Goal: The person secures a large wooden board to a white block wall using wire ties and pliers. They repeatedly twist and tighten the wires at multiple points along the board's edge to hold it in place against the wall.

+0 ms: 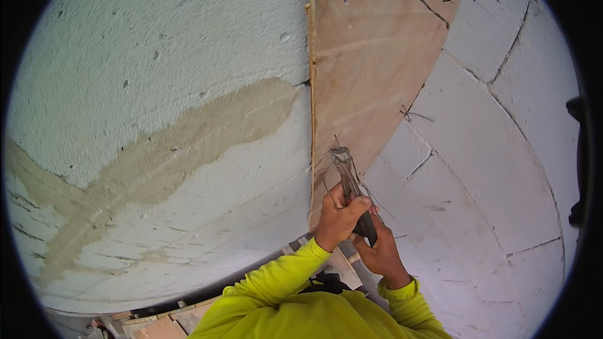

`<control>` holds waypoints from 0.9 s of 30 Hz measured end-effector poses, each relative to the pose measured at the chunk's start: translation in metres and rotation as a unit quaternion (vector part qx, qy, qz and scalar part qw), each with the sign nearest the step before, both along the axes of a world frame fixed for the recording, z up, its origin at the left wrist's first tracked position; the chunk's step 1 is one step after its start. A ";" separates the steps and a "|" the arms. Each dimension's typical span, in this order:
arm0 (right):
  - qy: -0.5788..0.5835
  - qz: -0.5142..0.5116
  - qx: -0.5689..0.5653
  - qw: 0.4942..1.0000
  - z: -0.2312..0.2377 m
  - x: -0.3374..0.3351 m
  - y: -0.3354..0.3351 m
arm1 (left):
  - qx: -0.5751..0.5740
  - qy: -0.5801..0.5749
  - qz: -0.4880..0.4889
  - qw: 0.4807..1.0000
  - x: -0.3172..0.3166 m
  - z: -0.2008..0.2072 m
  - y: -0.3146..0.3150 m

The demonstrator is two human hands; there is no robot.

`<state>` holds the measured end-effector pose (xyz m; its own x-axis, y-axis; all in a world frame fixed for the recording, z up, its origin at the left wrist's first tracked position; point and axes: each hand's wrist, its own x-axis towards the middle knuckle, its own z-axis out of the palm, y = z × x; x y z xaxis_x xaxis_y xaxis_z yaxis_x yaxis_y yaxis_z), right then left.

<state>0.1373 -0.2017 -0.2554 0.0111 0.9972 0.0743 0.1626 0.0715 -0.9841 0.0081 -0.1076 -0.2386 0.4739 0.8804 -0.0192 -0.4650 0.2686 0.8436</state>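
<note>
Head camera view, looking onto a narrow brown plywood panel (370, 81) between two pale wall surfaces: standing nearby, I see a person in yellow-green sleeves working with a pair of metal pincers (349, 179). Left hand (339, 216) is closed around the upper part of the handles, thumb laid across them; right hand (382, 256), just below and to its right, is wrapped about the dark lower ends. Beyond both hands, the pincers' head rests at or very near the plywood; whether its jaws are clamped on something is too small to tell. Thin wire strands (378, 203) stick out just above the right hand. Farther ahead and rightward of the hands, a twisted wire tie (414, 115) stands by the panel's edge, with white blockwork (490, 169) beyond. Off to the left hand's side spreads a white wall with a grey-beige patch (188, 144). My judgement is that the step in hand is gripping or twisting wire at the panel; the next move calls for firm, even pressure on both handles, with the head kept steady.
</note>
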 end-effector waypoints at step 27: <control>0.256 0.116 -0.096 0.955 0.010 -0.019 0.011 | 0.155 0.158 0.064 0.973 -0.018 0.022 -0.007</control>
